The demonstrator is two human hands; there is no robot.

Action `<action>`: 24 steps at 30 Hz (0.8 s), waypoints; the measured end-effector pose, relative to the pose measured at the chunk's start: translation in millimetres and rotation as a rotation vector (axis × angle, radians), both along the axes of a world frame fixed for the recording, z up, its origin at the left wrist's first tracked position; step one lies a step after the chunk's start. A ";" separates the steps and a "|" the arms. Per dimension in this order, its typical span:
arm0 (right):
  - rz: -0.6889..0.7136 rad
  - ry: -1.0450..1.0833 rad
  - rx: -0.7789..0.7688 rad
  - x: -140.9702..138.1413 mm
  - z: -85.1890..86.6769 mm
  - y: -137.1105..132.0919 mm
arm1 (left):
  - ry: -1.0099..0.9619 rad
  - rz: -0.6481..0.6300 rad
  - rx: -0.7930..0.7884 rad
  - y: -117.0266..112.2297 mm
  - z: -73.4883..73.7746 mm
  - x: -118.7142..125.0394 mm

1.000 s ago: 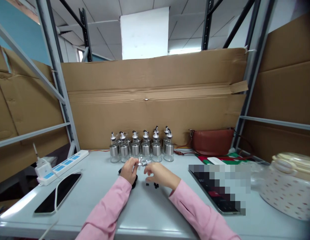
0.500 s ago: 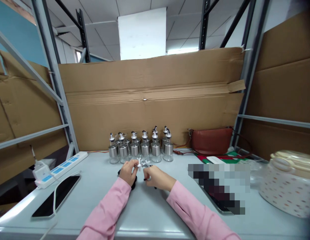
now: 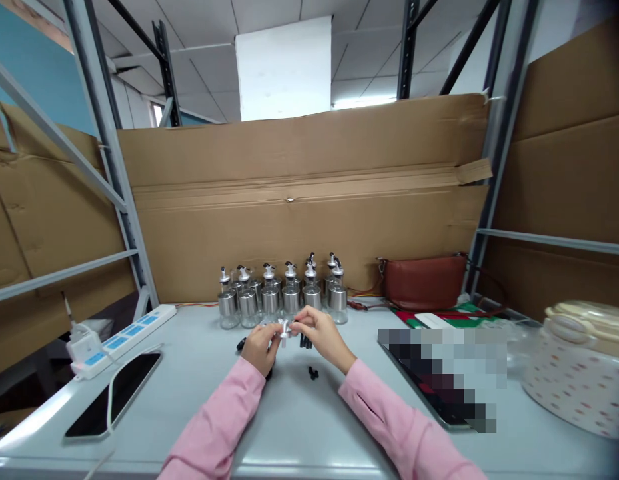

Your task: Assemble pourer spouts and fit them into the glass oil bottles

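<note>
My left hand (image 3: 260, 349) is closed in a pinch on a small white and silver pour spout (image 3: 284, 327), held above the table. From the other side, my right hand (image 3: 326, 336) pinches at the spout's right end; any small piece between its fingertips is too small to make out. Some black pieces (image 3: 306, 342) lie on the table behind the right hand, and a few small black parts (image 3: 313, 373) lie nearer me. Another black object (image 3: 241, 345) is partly hidden behind my left hand. Several glass bottles with steel sleeves (image 3: 248, 303) and pour spouts stand in rows beyond.
A power strip (image 3: 124, 341) and a phone (image 3: 114, 393) with a white cable are at left. On the right are a brown bag (image 3: 425, 283), a partly pixelated dark flat object (image 3: 424, 381) and a dotted white container (image 3: 574, 380). A cardboard wall (image 3: 309, 233) closes the back.
My right hand has risen from the table to the spout, its fingers now meeting the spout's right end. The small black parts beneath it have come into view.
</note>
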State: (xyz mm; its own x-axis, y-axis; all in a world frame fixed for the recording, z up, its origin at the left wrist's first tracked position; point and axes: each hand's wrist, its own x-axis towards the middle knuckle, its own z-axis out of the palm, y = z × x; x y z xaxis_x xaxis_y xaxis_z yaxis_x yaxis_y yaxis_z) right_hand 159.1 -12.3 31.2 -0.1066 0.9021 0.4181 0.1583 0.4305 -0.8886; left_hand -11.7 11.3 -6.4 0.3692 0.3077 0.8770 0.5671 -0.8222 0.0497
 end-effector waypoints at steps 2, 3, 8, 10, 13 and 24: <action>0.002 0.121 -0.034 -4.3 -3.2 2.5 | 0.014 -0.013 0.000 -1.5 1.1 0.8; -0.003 0.166 -0.035 -5.7 -4.4 3.9 | 0.021 -0.022 -0.003 -1.8 1.2 1.2; 0.035 0.262 -0.045 -5.5 -6.7 9.1 | 0.053 -0.042 -0.014 -0.8 0.5 2.1; 0.061 0.263 -0.064 -4.1 -6.9 9.8 | 0.059 -0.037 -0.009 -1.3 1.5 2.1; 0.063 0.268 -0.078 -2.4 -7.3 9.5 | 0.073 -0.047 0.011 -3.9 5.0 2.2; 0.091 0.286 -0.160 0.1 -8.1 3.0 | 0.107 -0.030 -0.004 -4.5 5.8 1.9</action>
State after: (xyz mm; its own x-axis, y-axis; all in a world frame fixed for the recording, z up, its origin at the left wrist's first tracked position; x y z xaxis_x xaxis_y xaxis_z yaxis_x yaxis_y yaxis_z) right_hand 159.2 -9.3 23.1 -0.0889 0.9508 0.2967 -0.1403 0.2830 -0.9488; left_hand -9.8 6.7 -0.6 0.4698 0.2988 0.8307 0.5446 -0.8387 -0.0063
